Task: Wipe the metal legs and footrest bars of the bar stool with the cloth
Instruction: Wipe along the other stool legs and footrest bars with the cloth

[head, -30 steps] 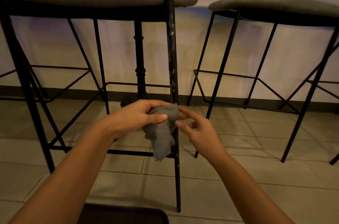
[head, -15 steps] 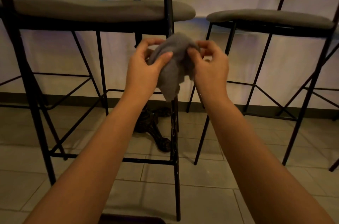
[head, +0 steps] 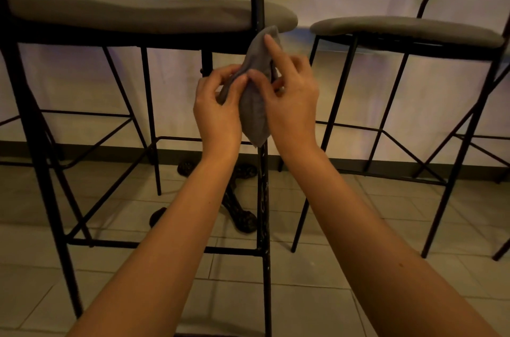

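Both hands are gripping the grey cloth [head: 255, 104] against the front leg [head: 264, 198] of the bar stool [head: 132, 12], just below the seat. The left hand [head: 218, 113] is pinching the cloth's left fold; the right hand [head: 292, 104] is pinching its right side — index finger extended upward. The footrest bar [head: 165, 247] is lying well below.

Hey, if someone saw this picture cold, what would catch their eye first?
Probably the two hands at centre, left hand and right hand, both gripping a grey cloth bunched against the stool's front leg, just under the seat. The leg below the cloth looks scuffed with pale marks. A second stool stands to the right.
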`<state>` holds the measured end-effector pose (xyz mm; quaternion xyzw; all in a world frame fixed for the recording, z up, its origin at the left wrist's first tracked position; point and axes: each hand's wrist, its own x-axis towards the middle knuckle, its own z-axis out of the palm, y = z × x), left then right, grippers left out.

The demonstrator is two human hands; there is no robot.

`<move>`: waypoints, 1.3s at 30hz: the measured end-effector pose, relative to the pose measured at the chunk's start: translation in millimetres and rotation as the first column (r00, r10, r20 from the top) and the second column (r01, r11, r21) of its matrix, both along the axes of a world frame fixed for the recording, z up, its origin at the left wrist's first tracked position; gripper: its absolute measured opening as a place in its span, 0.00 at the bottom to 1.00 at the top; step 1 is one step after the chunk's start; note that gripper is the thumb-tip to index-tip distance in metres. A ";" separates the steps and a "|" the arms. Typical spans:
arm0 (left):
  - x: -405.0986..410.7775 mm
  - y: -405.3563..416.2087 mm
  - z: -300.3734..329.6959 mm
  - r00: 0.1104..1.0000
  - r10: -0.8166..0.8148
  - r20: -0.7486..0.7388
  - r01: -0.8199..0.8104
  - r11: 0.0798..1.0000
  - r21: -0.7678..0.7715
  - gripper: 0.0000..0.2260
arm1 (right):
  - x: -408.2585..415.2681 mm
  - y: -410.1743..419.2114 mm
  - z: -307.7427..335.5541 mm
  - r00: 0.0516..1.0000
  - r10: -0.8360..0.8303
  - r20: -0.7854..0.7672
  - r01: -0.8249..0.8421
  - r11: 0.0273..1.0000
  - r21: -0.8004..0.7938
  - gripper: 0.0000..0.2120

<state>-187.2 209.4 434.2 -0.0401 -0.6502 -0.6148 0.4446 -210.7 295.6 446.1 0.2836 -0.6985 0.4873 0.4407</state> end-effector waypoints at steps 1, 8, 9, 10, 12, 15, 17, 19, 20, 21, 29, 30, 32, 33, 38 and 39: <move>1.6 0.1 -5.4 1.000 -0.014 0.004 0.014 1.000 0.022 0.11 | -1.6 0.2 0.3 1.000 -0.016 0.001 0.016 0.999 0.028 0.23; 24.6 12.5 -84.2 0.986 -0.131 0.104 0.111 0.977 0.184 0.14 | -8.9 2.0 0.9 0.992 -0.120 -0.040 0.125 0.982 0.140 0.24; 26.8 16.3 -96.0 0.962 -0.232 0.141 0.188 0.944 0.271 0.15 | -9.7 2.3 1.6 0.988 -0.141 -0.060 0.149 0.976 0.158 0.24; 28.1 19.3 -106.2 0.931 -0.320 0.176 0.249 0.908 0.336 0.15 | -10.5 2.6 2.1 0.985 -0.155 -0.080 0.167 0.971 0.173 0.24; 30.3 24.5 -120.8 0.875 -0.411 0.255 0.319 0.887 0.334 0.15 | -11.9 3.1 1.6 0.979 -0.168 -0.111 0.187 0.964 0.189 0.24; 29.8 26.7 -131.3 0.845 -0.420 0.330 0.343 0.901 0.266 0.14 | -13.1 3.6 -1.4 0.974 -0.173 -0.144 0.198 0.962 0.189 0.22; 28.2 24.3 -134.7 0.832 -0.449 0.327 0.368 0.886 0.281 0.14 | -13.3 3.6 -3.8 0.974 -0.166 -0.151 0.192 0.965 0.177 0.22; 27.8 21.3 -138.1 0.822 -0.475 0.315 0.393 0.873 0.290 0.14 | -12.8 3.9 -8.1 0.977 -0.161 -0.142 0.184 0.968 0.169 0.22; 28.0 19.9 -139.5 0.818 -0.487 0.307 0.405 0.866 0.294 0.14 | -12.2 4.5 -11.2 0.978 -0.156 -0.136 0.179 0.969 0.169 0.22; 27.8 18.4 -140.9 0.813 -0.497 0.304 0.413 0.859 0.302 0.14 | -11.4 5.4 -14.9 0.980 -0.153 -0.132 0.174 0.969 0.174 0.21; 28.6 9.1 -142.0 0.740 -0.568 0.359 0.477 0.820 0.316 0.12 | -12.0 7.4 -10.6 0.977 -0.169 -0.129 0.192 0.962 0.195 0.20; 28.9 8.3 -141.8 0.733 -0.573 0.367 0.483 0.818 0.312 0.12 | -13.1 6.4 -4.9 0.976 -0.166 -0.141 0.191 0.964 0.187 0.21; 28.4 7.0 -142.5 0.725 -0.582 0.370 0.496 0.813 0.306 0.12 | -16.1 4.7 3.6 0.969 -0.172 -0.175 0.203 0.963 0.178 0.21; 28.2 6.1 -143.2 0.725 -0.582 0.368 0.500 0.812 0.300 0.12 | -16.6 3.8 5.1 0.966 -0.177 -0.189 0.211 0.961 0.178 0.21; 25.4 4.9 -147.1 0.727 -0.586 0.358 0.510 0.810 0.289 0.12 | -18.1 3.5 -3.5 0.959 -0.149 -0.241 0.195 0.964 0.181 0.18; 25.1 4.8 -147.8 0.729 -0.583 0.359 0.508 0.812 0.287 0.12 | -18.0 4.2 -6.0 0.961 -0.137 -0.241 0.182 0.967 0.178 0.17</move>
